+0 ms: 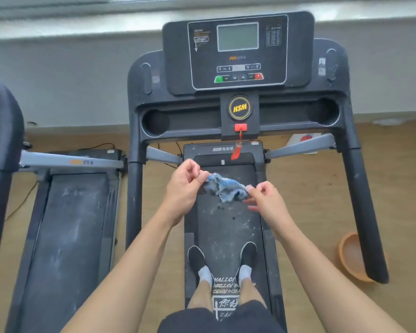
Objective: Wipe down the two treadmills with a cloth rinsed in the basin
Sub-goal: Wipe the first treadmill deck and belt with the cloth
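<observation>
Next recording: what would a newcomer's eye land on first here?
First, the blue-grey cloth pinched between the left hand and the right hand, mid-frame above the dusty belt where the person stands. Then the black console with its grey screen, top centre. An orange basin sits on the floor at lower right, partly behind the handrail, and a second treadmill stands at left.

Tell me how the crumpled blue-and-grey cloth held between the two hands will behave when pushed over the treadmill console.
The crumpled blue-and-grey cloth sags and bunches between the left hand and right hand, so it is probably floppy and will fold rather than slide flat. Pinched by fingertips alone, it seems light.
</observation>
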`<state>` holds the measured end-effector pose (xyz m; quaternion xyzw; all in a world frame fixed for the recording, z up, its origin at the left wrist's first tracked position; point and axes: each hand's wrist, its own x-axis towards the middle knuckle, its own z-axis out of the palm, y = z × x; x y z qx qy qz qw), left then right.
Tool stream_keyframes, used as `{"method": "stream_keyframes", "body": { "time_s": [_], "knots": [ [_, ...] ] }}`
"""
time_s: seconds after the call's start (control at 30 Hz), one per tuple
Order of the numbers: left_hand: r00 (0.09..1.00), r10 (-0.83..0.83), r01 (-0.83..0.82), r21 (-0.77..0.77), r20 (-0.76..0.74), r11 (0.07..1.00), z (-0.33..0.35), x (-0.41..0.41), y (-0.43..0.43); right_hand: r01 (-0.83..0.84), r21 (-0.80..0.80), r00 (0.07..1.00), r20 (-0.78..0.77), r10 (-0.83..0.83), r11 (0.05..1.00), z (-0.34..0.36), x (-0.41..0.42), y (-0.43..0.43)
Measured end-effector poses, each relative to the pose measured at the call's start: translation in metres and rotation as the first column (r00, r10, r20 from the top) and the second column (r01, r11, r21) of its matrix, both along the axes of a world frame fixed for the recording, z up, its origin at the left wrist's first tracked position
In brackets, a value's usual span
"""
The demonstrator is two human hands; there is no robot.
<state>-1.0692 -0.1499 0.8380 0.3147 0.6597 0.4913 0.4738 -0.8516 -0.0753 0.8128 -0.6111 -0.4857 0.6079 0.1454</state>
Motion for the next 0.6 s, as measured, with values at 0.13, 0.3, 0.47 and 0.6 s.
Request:
{"method": "stream_keyframes", "body": {
  "time_s": [0.13,0.3,0.47,0.6],
  "knots": [
    [0.985,-0.15,0.15,0.002,-0.091,0.989,0.021,-0.003,0.007,-0.199,0.247,0.955,-0.169,0.245,0.948,0.024,-0.018,-0.004],
    [0.893,-0.286,0.308,0.008,-0.347,0.951,0.058,-0.012,0.02,-0.433,0.363,0.871,-0.066,0.486,0.825,0.052,-0.045,-0.009],
    [0.679,-0.476,0.499,-0.125,-0.559,0.858,0.098,-0.029,0.043,-0.505,0.318,0.84,-0.034,0.542,0.803,0.068,-0.056,-0.007],
    [0.603,-0.414,0.515,-0.064,-0.682,0.855,0.097,-0.041,0.055,-0.42,0.207,0.869,-0.191,0.457,0.884,0.081,-0.057,-0.011]
  ]
}}
